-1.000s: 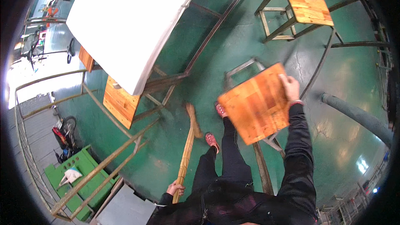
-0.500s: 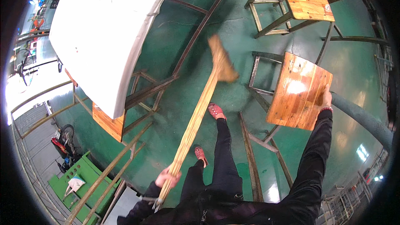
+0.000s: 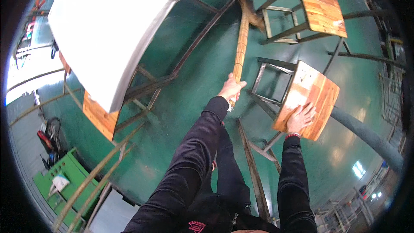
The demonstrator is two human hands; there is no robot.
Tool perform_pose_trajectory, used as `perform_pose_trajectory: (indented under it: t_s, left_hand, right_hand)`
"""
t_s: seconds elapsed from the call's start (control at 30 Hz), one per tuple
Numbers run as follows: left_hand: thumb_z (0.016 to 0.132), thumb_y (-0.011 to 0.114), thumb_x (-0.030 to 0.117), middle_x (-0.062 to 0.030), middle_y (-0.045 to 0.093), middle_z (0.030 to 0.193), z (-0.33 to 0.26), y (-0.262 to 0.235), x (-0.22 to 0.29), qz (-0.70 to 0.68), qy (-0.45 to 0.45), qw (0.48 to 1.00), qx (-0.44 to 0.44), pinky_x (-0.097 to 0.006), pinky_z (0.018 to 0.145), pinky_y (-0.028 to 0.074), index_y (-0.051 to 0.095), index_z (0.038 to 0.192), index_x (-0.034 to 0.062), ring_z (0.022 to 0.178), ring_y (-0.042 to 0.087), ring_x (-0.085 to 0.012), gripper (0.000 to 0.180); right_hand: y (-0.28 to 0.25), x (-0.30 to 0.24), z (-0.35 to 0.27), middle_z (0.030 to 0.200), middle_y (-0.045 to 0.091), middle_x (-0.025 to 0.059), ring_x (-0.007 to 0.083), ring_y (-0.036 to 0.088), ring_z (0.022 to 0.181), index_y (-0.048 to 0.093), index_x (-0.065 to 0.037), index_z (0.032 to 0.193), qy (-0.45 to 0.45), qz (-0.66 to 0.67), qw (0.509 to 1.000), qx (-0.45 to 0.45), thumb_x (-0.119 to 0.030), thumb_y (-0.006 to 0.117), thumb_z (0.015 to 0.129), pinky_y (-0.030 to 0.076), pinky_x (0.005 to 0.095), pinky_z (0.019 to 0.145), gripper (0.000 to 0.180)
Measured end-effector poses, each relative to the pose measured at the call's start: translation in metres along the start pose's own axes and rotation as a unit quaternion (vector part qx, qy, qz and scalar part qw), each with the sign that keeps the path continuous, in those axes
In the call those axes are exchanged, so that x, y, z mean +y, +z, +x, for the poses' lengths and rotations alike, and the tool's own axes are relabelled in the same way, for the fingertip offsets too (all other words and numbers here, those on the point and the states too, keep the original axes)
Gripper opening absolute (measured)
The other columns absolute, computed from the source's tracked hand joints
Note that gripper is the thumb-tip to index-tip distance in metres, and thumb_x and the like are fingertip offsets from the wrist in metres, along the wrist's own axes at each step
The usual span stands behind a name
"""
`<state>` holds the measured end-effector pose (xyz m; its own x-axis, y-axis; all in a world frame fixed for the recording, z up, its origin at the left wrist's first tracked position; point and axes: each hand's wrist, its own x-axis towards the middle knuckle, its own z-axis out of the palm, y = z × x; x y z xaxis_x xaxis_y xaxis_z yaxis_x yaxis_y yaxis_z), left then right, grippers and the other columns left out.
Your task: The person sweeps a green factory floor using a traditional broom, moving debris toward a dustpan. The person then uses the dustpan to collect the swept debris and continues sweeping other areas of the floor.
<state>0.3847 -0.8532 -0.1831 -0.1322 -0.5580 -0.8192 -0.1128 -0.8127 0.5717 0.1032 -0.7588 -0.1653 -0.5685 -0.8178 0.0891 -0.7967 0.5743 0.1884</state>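
Observation:
A straw broom (image 3: 242,45) with a long bound handle reaches forward, its head on the green floor near the far stool's legs. My left hand (image 3: 231,89) is wrapped round the lower end of its handle. Spread flat with fingers apart, my right hand (image 3: 300,120) rests on the glossy wooden seat of the near stool (image 3: 318,91). That stool has a dark metal frame, and its seat appears tilted in this view. Beyond it stands a second wooden stool (image 3: 321,5).
A white-topped table (image 3: 116,30) stands at the left on a metal frame (image 3: 202,32), with another wooden seat (image 3: 100,114) partly beneath its edge. Metal bars (image 3: 254,172) rise beside my legs. A green metal unit (image 3: 79,179) sits at lower left; a thick grey pipe (image 3: 366,136) runs at right.
My left hand has pushed forward with the broom, whose head moved away and to the right. My right hand went from the seat's right edge to lying flat on its top.

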Motion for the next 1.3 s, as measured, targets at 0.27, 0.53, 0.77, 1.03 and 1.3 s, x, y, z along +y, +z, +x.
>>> perform_pose_trajectory:
  t_s: [0.27,0.53,0.77,1.03,1.3]
  left_hand:
    - [0.081,0.056,0.018,0.0007,0.038,0.061,-0.117,-0.028,-0.130,-0.368,-0.070,0.923,-0.093,-0.017,0.034,0.032,0.033,0.102,0.0159,0.042,0.036,-0.0047,0.031]
    - [0.080,0.059,0.015,0.0005,0.040,0.060,-0.351,-0.017,-0.337,-0.530,-0.093,0.843,0.000,-0.018,0.034,0.034,0.033,0.100,0.0172,0.041,0.036,-0.0047,0.033]
    - [0.078,0.059,0.011,0.0013,0.040,0.057,-0.556,0.016,-0.507,-0.685,-0.124,0.716,0.053,-0.015,0.032,0.031,0.037,0.090,0.0144,0.039,0.037,-0.0038,0.026]
    - [0.070,0.055,0.002,-0.0010,0.042,0.059,-0.709,0.065,-0.532,-0.353,-0.099,0.920,0.138,-0.024,0.032,0.037,0.028,0.113,0.0042,0.039,0.041,-0.0097,0.051]
    - [0.072,0.055,0.002,0.0010,0.045,0.060,-0.580,0.064,-0.478,-0.330,0.093,0.939,-0.019,-0.021,0.031,0.034,0.025,0.130,0.0084,0.035,0.038,-0.0059,0.066]
  right_hand:
    - [0.025,0.018,0.002,0.138,0.017,0.0108,0.0314,0.018,0.126,0.016,-0.017,0.134,0.017,0.034,0.999,-0.028,-0.043,0.026,0.087,0.017,0.0553,0.096,0.054]
    - [0.026,0.014,-0.006,0.118,0.041,0.0237,0.0369,0.043,0.106,0.032,-0.004,0.122,-0.135,-0.024,0.942,-0.308,-0.037,0.045,0.076,0.034,0.0406,0.090,0.058]
    - [-0.050,-0.034,-0.255,0.106,0.048,0.0284,0.0414,0.047,0.100,0.039,0.000,0.115,-0.207,0.222,0.924,-0.234,-0.035,0.056,0.068,0.037,0.0444,0.088,0.060]
    - [-0.041,0.088,-0.442,0.112,0.041,0.0285,0.0433,0.041,0.103,0.031,-0.002,0.124,-0.475,0.278,0.749,-0.368,-0.026,0.051,0.078,0.035,0.0448,0.089,0.056]
    - [-0.031,0.254,-0.398,0.089,0.058,0.0195,0.0313,0.056,0.085,0.049,-0.006,0.111,-0.323,0.070,0.789,-0.519,-0.024,0.050,0.076,0.045,0.0387,0.077,0.039]
